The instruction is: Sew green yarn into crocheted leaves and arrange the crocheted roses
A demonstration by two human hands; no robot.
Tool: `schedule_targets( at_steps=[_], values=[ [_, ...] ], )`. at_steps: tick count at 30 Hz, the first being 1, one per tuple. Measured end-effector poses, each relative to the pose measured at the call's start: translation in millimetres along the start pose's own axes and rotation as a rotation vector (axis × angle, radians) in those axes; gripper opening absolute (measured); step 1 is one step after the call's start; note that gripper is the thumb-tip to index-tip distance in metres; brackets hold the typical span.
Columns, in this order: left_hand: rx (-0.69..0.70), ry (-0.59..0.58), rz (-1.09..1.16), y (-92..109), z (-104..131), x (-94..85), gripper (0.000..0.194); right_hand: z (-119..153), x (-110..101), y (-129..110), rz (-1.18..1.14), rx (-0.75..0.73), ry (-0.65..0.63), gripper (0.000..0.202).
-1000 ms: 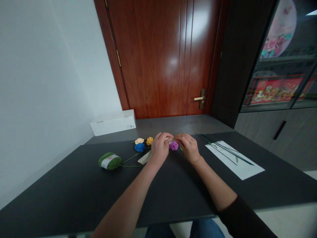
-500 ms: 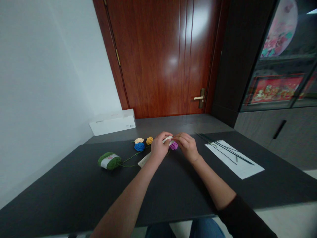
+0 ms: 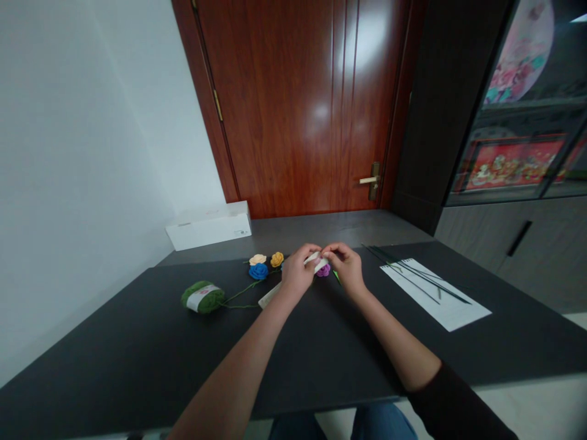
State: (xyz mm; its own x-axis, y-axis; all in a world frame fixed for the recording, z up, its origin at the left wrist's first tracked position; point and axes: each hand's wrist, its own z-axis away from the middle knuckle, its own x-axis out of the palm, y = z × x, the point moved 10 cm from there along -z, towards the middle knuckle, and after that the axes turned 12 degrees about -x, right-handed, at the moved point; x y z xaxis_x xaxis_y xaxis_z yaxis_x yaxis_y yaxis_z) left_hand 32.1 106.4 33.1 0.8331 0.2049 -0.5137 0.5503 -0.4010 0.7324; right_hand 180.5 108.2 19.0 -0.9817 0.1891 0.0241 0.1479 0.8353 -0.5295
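Note:
Between my hands is a narrow cream-white strip (image 3: 313,258). My left hand (image 3: 297,269) is closed around its left part, fingers bent over it. My right hand (image 3: 347,267) pinches the strip's right end between thumb and forefinger. Just below the strip, a purple flower (image 3: 323,270) shows between the hands. A bright green piece (image 3: 337,277) sticks out beside my right hand. Under my left wrist lies a long pale flat object (image 3: 268,296), partly hidden. Left of my left hand are a blue flower (image 3: 258,271), a yellow flower (image 3: 277,260) and a cream flower (image 3: 257,260).
Green yarn (image 3: 203,297) with a white band lies on the dark table mat (image 3: 137,342), its strands running toward my left arm. Dark green stems (image 3: 440,287) lie across white paper (image 3: 458,311) at the right. A white box (image 3: 208,228) stands at the back left.
The fingers of my right hand have opened up slightly around the strip, and more of the strip shows. The bright green piece has come into sight beside my right hand.

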Motion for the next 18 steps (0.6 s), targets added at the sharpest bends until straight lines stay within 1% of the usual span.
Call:
schedule_targets(
  at_steps=[2,4,7,10,14,18],
  values=[
    [-0.017,-0.006,0.035,-5,-1,1.0,0.017,5,5,17,-0.12,0.138,-0.004,0.012],
    [-0.034,-0.011,0.08,-10,-2,2.0,0.014,8,10,25,-0.204,0.214,-0.015,0.015],
    [-0.05,-0.025,0.153,-15,-3,3.5,0.01,10,14,28,-0.278,0.269,-0.021,0.018],
    [-0.089,-0.051,0.209,-18,-6,3.4,0.013,12,17,30,-0.322,0.302,-0.042,0.021],
    [-0.142,-0.165,0.313,-20,-9,5.7,0.019,14,24,32,-0.367,0.349,-0.078,0.028],
    [-0.149,-0.252,0.426,-17,-10,6.3,0.023,14,27,30,-0.407,0.393,-0.079,0.036]
  ],
)
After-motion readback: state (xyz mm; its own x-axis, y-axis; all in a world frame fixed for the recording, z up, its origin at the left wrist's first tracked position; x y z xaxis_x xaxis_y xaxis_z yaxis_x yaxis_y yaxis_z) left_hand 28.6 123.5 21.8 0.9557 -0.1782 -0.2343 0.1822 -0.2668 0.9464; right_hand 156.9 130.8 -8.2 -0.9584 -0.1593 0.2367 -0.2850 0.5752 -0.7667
